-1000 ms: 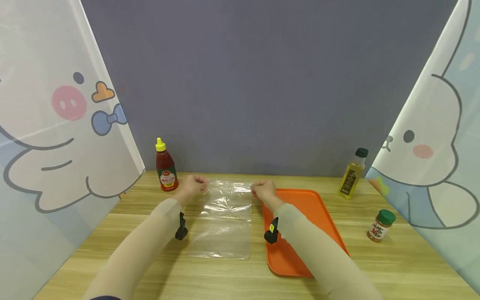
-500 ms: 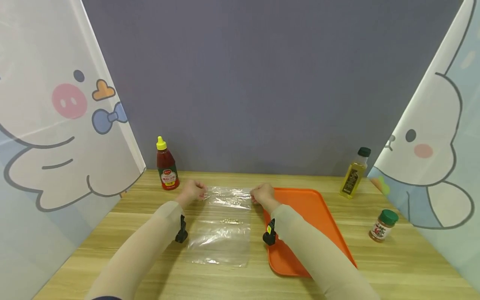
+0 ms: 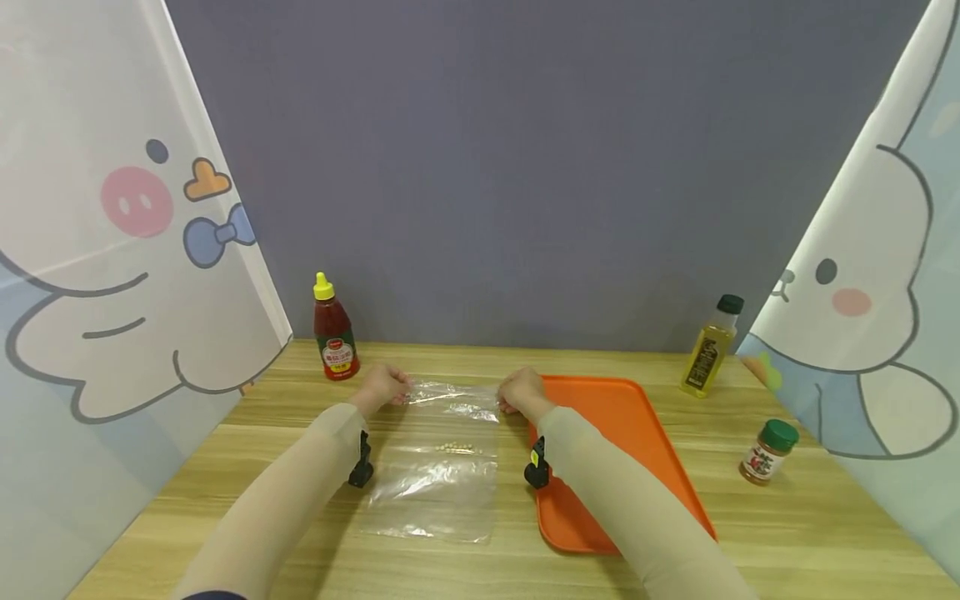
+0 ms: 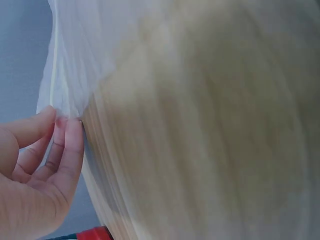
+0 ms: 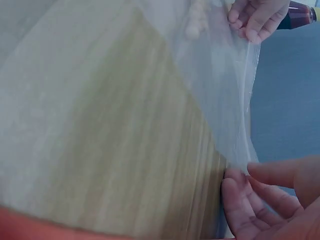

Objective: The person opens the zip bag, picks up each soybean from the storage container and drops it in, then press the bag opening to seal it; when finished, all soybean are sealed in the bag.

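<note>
A clear plastic bag (image 3: 438, 483) is spread between my two hands over the wooden table. At its far left corner my left hand (image 3: 381, 387) pinches the edge between thumb and fingers. My right hand (image 3: 523, 392) pinches the far right corner the same way. Along the far edge runs a narrow pale strip, like a zip seal (image 5: 243, 107). A short row of small pale round pieces (image 3: 456, 447) shows about the bag's middle. In the left wrist view the thumb and fingertips (image 4: 51, 111) meet on the wrinkled film.
An orange tray (image 3: 592, 400) lies right of the bag, under my right forearm. A red sauce bottle (image 3: 336, 342) stands at the back left. An oil bottle (image 3: 708, 350) and a green-capped spice jar (image 3: 768, 450) stand on the right. A grey panel (image 3: 480, 167) rises behind the table.
Both hands have come a little nearer with the bag between them. The bag's near edge now lies lower in the head view, and the pale pieces show more plainly as separate bits.
</note>
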### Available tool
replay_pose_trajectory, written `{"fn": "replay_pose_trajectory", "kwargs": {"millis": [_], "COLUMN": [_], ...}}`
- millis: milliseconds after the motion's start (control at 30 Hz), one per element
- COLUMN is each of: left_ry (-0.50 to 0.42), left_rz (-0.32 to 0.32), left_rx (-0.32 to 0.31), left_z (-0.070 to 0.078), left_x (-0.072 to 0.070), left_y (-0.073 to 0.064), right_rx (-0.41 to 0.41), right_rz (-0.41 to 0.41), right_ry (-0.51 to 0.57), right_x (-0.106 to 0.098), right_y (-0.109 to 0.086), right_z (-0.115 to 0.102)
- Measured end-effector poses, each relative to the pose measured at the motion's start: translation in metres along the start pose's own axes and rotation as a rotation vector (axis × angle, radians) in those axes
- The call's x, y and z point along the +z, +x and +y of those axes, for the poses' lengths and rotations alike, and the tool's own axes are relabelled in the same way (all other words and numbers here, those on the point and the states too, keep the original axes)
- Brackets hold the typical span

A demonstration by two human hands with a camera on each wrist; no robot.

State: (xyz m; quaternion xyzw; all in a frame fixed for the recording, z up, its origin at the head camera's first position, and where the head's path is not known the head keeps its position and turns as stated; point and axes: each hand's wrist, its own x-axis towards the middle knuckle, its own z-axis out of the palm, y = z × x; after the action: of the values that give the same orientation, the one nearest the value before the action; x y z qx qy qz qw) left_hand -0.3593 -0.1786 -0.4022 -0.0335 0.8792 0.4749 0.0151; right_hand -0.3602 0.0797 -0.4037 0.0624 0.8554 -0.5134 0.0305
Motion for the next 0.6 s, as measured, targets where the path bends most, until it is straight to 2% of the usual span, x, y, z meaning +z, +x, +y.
{"fn": "replay_pose_trajectory", "kwargs": {"millis": [333, 600], "left_ry": [0.041, 0.186], "left_rz": [-0.081, -0.135], "left_rx": [0.049, 0.156], "left_z": [-0.0064, -0.0038], "left_x": [-0.0023, -0.0061], "left_y": [0.0018, 0.0027], "right_rx": [-0.1, -0.149], "right_rz": [-0.178, -0.232], "right_ry": [-0.075, -0.131], "right_x": [-0.0036, -0.0058], "right_y": [0.0048, 0.0054], "right_z": [0.0029, 0.0005]}}
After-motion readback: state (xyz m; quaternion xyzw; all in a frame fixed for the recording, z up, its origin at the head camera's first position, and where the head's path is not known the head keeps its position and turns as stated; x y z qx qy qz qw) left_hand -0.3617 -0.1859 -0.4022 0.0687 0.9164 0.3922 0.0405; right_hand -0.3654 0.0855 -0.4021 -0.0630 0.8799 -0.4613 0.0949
